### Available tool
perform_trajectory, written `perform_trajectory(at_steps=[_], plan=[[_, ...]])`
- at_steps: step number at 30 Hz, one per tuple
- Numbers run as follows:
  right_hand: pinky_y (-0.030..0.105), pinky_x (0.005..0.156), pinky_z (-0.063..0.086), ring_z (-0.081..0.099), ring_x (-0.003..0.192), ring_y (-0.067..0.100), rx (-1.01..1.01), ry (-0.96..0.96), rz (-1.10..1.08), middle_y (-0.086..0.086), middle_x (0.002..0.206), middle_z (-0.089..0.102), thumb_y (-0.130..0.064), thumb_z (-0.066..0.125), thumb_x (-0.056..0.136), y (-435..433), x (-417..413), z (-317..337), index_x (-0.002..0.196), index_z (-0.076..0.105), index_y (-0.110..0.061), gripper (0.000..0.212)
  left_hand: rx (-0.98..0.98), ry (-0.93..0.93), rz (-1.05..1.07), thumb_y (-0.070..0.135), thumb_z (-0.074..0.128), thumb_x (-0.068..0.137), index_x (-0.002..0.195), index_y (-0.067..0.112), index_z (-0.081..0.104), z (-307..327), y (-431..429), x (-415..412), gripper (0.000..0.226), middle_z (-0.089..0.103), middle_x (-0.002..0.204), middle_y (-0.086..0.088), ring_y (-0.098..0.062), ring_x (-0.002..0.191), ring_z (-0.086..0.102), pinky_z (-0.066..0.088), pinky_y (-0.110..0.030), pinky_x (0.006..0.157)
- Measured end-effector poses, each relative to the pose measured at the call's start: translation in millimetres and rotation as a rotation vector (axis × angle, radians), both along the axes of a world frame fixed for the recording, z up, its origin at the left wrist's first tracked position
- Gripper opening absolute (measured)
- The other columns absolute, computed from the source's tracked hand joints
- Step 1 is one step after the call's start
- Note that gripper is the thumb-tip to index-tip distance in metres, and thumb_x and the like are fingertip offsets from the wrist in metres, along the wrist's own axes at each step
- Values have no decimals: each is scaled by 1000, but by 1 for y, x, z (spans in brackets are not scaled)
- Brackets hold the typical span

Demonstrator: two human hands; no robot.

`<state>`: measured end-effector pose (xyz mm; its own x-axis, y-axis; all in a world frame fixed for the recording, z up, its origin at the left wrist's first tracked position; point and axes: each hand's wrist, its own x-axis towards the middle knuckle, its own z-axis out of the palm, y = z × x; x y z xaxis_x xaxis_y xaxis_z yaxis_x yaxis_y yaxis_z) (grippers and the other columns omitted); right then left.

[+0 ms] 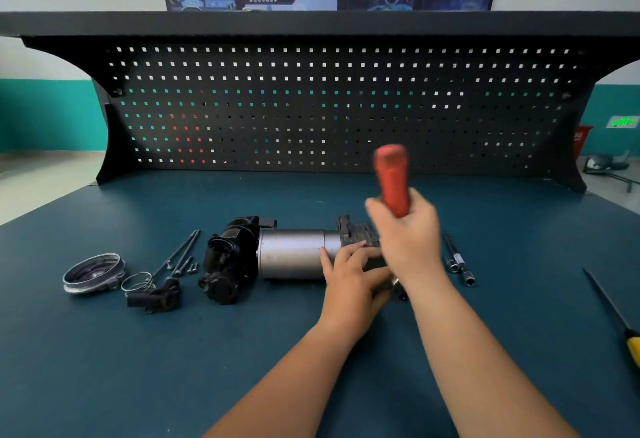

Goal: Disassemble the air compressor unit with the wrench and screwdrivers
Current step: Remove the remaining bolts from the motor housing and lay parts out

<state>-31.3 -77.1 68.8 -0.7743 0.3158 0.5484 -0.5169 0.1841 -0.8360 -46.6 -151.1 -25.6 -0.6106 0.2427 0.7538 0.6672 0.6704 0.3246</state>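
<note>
Where the blue-green bench top (104, 351) begins at the left, a round metal cover (92, 273) lies flat. A wire clip (136, 281) sits just beside it, and a small black fitting (156, 297) lies just in front of the clip. Behind these, several long bolts (178, 250) slant away toward the pegboard (311, 108), with a few short screws (192, 268) next to them. The air compressor unit (277, 254) lies on its side at the middle of the bench, its black head to the left and its silver cylinder pointing right. The left hand (349, 275) holds the right end of that cylinder, fingers curved over the top and thumb stretched out to the right. Just above it, the right hand (407, 229) is wrapped firmly round the lower part of a red-handled tool (393, 181), which stands nearly upright over the compressor's right end. The handle is blurred and its working tip is hidden behind the hands, so it may be a screwdriver or a wrench. Right of the forearm, two dark socket bars (459, 261) lie side by side. Well apart, at the far right edge, lies a yellow-handled screwdriver (611, 309), its shaft pointing away.
</note>
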Motion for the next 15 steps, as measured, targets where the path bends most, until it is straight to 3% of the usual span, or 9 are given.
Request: perform_trajectory(at_steps=[4, 6, 9, 12, 15], plan=[[16, 35, 21, 27, 35, 2, -832, -27, -10, -14, 39, 31, -9, 56, 85, 39, -2, 3, 66, 40, -19, 27, 68, -60, -13, 17, 72, 66, 96, 27, 76, 6, 0, 3, 32, 68, 107, 5, -33, 108, 55, 15, -68, 97], [17, 36, 20, 24, 37, 5, -1051, -64, -21, -11, 40, 29, -12, 51, 89, 53, 0, -4, 67, 37, -20, 27, 78, -108, -18, 20, 75, 68, 98, 30, 75, 6, -1, 4, 32, 67, 109, 9, -29, 112, 52, 13, -65, 101], [17, 41, 29, 32, 38, 5, -990, -146, 8, -11, 42, 36, -21, 51, 91, 65, 2, -12, 69, 39, -21, 25, 67, -138, -19, 19, 79, 67, 98, 31, 75, 6, 0, 4, 33, 66, 111, 11, -27, 114, 50, 13, -64, 105], [14, 47, 41, 46, 42, 4, -1038, -14, 28, -11, 50, 50, -29, 53, 92, 76, 6, -2, 77, 46, -24, 18, 48, -134, -15, 19, 80, 67, 98, 29, 75, 6, -1, 4, 32, 67, 111, 10, -28, 115, 50, 16, -67, 103], [14, 43, 35, 45, 43, 4, -934, 89, 12, -11, 49, 50, -22, 55, 92, 73, 8, 15, 81, 46, -24, 15, 45, -112, -31, 16, 79, 68, 98, 26, 75, 5, -1, 6, 31, 67, 112, 7, -31, 115, 50, 19, -69, 101]])
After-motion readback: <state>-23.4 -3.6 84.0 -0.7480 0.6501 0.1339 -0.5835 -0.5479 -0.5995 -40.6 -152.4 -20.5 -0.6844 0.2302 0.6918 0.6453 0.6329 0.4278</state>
